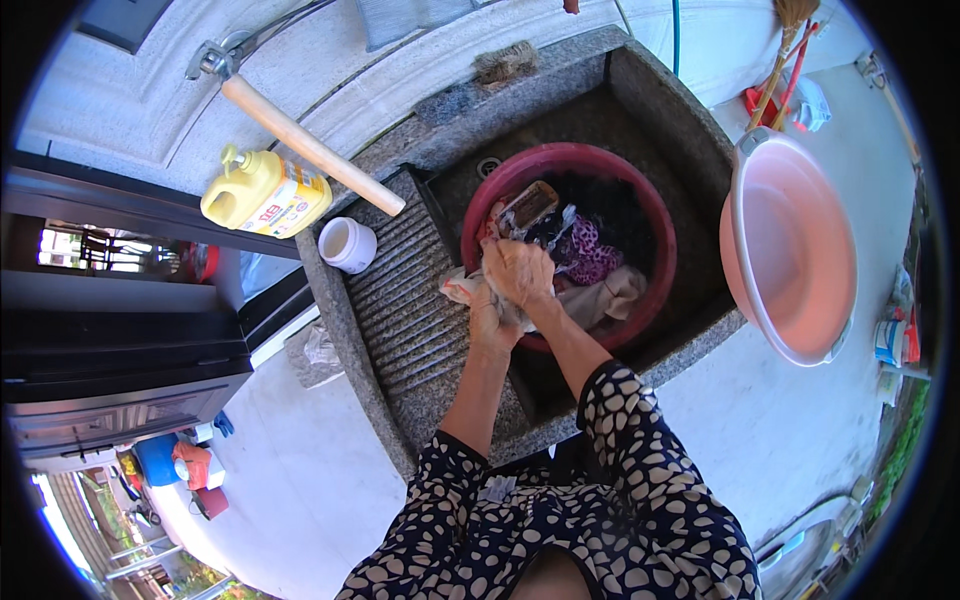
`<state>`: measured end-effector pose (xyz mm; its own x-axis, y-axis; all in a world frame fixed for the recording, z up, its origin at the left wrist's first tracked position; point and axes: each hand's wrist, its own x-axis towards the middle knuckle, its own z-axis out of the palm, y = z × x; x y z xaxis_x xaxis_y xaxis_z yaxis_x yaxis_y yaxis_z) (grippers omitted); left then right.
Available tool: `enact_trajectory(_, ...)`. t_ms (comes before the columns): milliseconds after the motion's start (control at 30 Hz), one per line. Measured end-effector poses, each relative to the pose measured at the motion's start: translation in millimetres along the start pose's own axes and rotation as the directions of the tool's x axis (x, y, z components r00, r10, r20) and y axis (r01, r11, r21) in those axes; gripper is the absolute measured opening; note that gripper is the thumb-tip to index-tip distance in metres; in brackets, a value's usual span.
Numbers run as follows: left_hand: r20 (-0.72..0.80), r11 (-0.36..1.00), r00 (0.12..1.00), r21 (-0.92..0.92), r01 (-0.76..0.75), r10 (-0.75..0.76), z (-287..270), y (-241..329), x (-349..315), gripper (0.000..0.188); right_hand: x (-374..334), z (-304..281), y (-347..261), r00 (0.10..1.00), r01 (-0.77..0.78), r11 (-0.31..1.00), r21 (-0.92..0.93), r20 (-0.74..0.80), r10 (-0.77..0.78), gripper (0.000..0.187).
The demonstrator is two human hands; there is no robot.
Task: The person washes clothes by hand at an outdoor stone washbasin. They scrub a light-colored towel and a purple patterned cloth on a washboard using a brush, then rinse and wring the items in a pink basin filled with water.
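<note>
My left hand (488,322) and my right hand (520,270) are close together at the left rim of a red basin (662,205). Both are closed around a wet, pale cloth (459,287), whose bunched end sticks out to the left over the ribbed stone. Inside the basin lie dark laundry (610,200), a purple patterned cloth (588,252) and a light beige cloth (612,302). A brownish rectangular block-like object (532,206), its kind unclear, rests among them near my right hand. My fingers partly hide the held cloth.
The basin stands in a stone sink (670,90) with a ribbed washboard (405,300) on its left. A white tub (347,245), a yellow pump jug (268,195) and a tap with a pale tube (310,145) are there too. A pink basin (740,215) leans at the right edge.
</note>
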<state>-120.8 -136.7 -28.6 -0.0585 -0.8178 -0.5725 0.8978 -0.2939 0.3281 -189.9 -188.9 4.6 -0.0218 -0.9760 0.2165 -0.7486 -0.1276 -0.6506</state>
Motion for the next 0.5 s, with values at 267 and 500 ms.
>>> enact_trajectory(267, 0.436, 0.996, 0.900, -0.088, 0.018, 0.022, -71, 22, 22, 0.021, -64, -34, -53, 0.922, 0.359, 0.932, 0.048, -0.175, -0.346, 0.026)
enact_trajectory(500, 0.097, 0.961, 0.982, 0.209, -0.181, 0.164, 41, 43, -33, 0.029, 12, -36, 57, 0.881, -0.370, 0.841, 0.395, 0.436, 0.183, 0.040)
